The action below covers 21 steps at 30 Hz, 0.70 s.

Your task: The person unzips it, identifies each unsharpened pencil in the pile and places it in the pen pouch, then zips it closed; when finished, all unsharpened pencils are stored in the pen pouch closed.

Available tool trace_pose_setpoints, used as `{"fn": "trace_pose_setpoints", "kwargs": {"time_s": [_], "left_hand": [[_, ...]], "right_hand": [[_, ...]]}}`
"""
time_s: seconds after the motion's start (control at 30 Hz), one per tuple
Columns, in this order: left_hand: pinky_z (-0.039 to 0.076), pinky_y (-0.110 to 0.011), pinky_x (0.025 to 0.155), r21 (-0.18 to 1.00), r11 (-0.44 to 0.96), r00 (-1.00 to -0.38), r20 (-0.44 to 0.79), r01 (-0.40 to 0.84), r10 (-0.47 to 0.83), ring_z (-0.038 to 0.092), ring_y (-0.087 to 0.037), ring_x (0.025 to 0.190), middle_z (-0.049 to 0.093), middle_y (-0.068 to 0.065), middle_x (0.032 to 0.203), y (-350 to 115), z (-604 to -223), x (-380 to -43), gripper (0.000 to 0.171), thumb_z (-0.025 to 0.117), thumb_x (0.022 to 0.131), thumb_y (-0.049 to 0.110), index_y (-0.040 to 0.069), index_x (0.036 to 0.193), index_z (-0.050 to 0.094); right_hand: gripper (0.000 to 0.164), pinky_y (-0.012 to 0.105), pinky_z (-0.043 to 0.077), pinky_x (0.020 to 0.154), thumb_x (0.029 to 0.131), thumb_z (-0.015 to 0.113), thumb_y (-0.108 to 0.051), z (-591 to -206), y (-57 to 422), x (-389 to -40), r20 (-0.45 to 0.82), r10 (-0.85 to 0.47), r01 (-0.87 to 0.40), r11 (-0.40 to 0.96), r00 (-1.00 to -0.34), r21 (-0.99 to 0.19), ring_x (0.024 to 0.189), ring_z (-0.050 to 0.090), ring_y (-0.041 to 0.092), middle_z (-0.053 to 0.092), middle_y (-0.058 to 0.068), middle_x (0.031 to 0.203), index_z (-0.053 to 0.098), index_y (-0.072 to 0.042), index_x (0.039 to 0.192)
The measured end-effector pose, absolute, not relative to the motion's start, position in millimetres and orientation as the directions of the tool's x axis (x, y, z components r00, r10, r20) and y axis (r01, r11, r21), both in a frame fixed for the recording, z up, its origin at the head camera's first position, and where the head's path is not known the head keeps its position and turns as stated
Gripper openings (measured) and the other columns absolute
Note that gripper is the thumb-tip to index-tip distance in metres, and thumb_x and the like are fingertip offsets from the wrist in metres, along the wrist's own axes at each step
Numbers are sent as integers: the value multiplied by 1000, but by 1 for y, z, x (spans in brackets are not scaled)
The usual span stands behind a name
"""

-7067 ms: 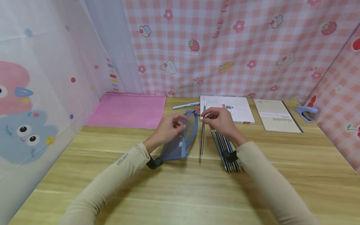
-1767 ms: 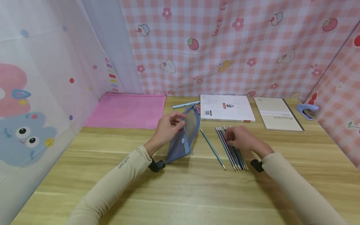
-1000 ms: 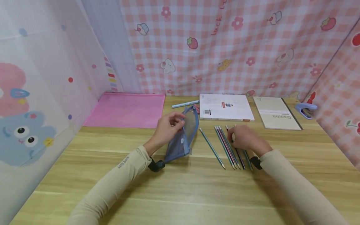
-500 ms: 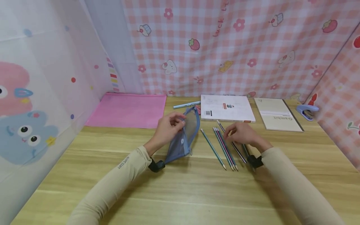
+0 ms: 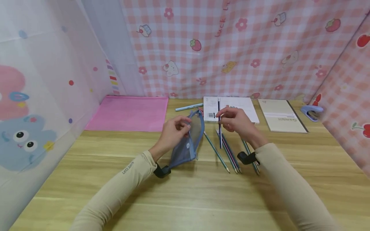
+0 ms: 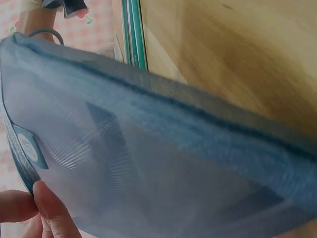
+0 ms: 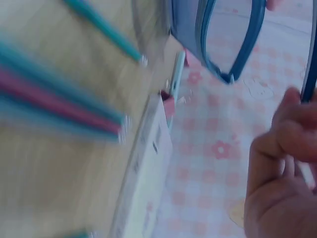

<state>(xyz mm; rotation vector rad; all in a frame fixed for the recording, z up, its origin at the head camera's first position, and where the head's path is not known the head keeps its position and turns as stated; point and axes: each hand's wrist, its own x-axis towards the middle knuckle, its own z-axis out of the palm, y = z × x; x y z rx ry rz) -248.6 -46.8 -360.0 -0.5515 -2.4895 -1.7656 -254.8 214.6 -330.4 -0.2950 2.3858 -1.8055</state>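
Observation:
My left hand [image 5: 174,131] pinches the edge of a blue mesh pencil case [image 5: 182,149] whose zipped mouth gapes toward the right. In the left wrist view, thumb and finger grip the case [image 6: 163,163] by its trim. A dark pencil [image 5: 221,139] is held upright between thumb and fingers of my right hand [image 5: 238,123], raised above the table. One green pencil [image 5: 216,152] lies alone beside the case. To its right is a small group of pencils [image 5: 229,154], and several more pencils [image 5: 248,149] lie partly hidden under the right wrist.
Behind the hands lie a light blue pen [image 5: 189,107], a white book [image 5: 245,107] and a beige notebook [image 5: 284,117]. A purple tape-dispenser-like object [image 5: 312,112] stands at the far right. A flat pink zip pouch [image 5: 130,114] is at back left. Patterned curtains [image 5: 185,48] border the table.
My right hand has parted the pencils, picked up a dark one and carried it up and left toward the case. The left hand keeps its pinch on the case.

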Motion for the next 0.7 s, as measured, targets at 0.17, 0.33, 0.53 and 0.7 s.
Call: {"fn": "trace_pose_setpoints", "kwargs": {"time_s": [0.17,0.33,0.53,0.7], "left_hand": [[62,-29,66,922,282,-951,203,266,235,64,-10,67,71,-27,100,-44,-361,-247,25,63,94,2,3,118,67],[63,-32,65,923,257,-948,231,285,220,63,-8,64,72,-25,96,-41,-361,-248,25,64,92,1,0,117,68],[63,-39,66,924,230,-942,258,305,213,62,-6,62,71,-21,90,-40,-363,-250,24,63,92,0,-3,116,67],[64,-44,69,925,230,-944,256,301,207,63,-7,63,71,-22,92,-41,-362,-251,24,63,94,1,-3,117,67]], "right_hand": [[14,24,30,50,94,57,-2,-342,184,-264,10,-134,-29,142,-991,-989,54,41,9,59,-3,73,61,-3,107],[18,19,32,46,91,61,-2,-343,155,-265,34,-105,-57,229,-994,-972,50,42,7,58,-3,71,64,1,108],[18,21,42,54,88,63,-3,-343,139,-263,63,-126,-112,433,-990,-895,62,50,11,63,4,79,69,-3,105],[20,24,46,56,90,61,-3,-342,135,-259,-3,-231,-120,517,-973,-847,65,54,14,70,13,93,69,-6,108]]}}
